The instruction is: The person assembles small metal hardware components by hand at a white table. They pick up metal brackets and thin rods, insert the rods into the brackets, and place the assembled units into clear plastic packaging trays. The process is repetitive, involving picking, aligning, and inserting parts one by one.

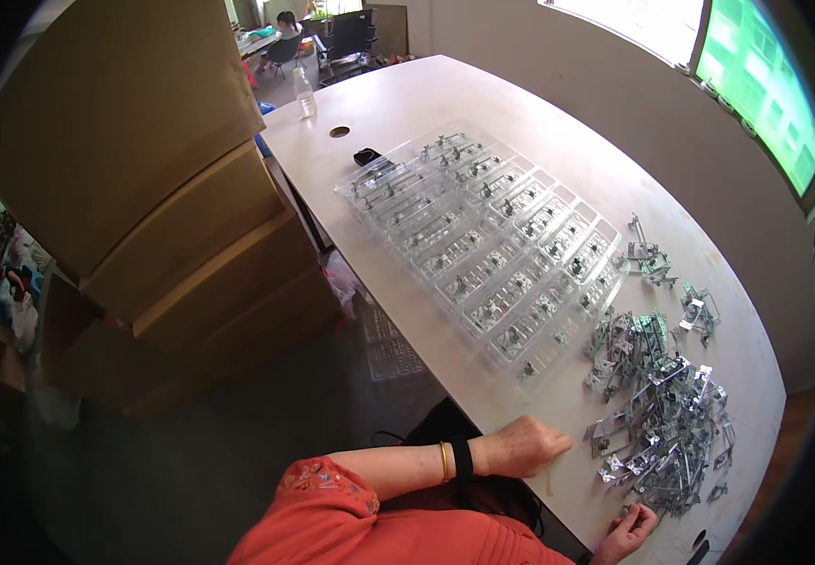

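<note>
My left hand (526,447) is closed in a loose fist over the near table edge, knuckles up, with a black band and a gold bangle on the wrist. Whatever its fingers hold, if anything, is hidden. My right hand (628,533) is at the near end of a heap of small silver metal brackets (676,424), its fingertips pinched together; I cannot make out what is between them. Beyond my left hand lies a clear plastic tray (419,273) with rows of compartments, many with metal parts in them. Several brackets (649,262) lie loose past the heap.
The pale table (539,118) has a curved far edge and a round cable hole (340,132). A clear bottle (304,94) and a black object (367,156) stand near the tray. Tall cardboard boxes (191,207) crowd the left side. A person (288,25) sits far back.
</note>
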`<state>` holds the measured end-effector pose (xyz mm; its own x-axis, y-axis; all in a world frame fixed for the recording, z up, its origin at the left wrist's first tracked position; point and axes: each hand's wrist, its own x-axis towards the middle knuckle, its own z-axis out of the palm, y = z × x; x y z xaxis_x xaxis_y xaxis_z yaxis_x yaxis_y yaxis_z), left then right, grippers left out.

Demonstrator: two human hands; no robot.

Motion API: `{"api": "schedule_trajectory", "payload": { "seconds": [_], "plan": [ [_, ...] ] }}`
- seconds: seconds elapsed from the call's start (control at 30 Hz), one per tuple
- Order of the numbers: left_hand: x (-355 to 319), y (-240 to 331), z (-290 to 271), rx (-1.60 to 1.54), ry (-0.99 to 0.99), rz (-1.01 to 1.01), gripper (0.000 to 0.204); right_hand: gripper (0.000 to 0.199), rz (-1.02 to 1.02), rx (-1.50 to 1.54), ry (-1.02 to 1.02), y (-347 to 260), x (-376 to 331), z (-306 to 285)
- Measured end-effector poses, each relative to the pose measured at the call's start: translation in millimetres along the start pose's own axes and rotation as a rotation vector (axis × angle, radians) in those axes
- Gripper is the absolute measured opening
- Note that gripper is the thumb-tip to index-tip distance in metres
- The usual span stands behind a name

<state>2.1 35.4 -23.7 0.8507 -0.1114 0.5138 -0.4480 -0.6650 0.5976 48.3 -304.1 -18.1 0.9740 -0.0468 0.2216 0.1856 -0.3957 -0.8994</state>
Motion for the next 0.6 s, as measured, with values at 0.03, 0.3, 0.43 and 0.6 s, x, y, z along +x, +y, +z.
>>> {"api": "schedule_trajectory", "payload": {
  "seconds": [0.03,0.3,0.43,0.6],
  "plan": [
    [0.1,-0.8,-0.2,0.002,0.021,0.006,0.010,0.007,-0.006,0.007,-0.008,1.0,0.2,-0.6],
    [-1.7,-3.1,5.3,0.024,0.051,0.016,0.009,0.005,0.002,0.215,0.020,7.5,0.8,2.1],
    [-1.9,-2.0,2.0,0.021,0.051,0.010,0.009,0.004,-0.010,0.191,0.074,16.1,-2.0,-0.6],
    [-2.3,0.4,0.7,0.037,0.036,0.006,0.009,0.006,-0.049,0.006,0.007,58.8,8.9,-11.6]
  ]
}}
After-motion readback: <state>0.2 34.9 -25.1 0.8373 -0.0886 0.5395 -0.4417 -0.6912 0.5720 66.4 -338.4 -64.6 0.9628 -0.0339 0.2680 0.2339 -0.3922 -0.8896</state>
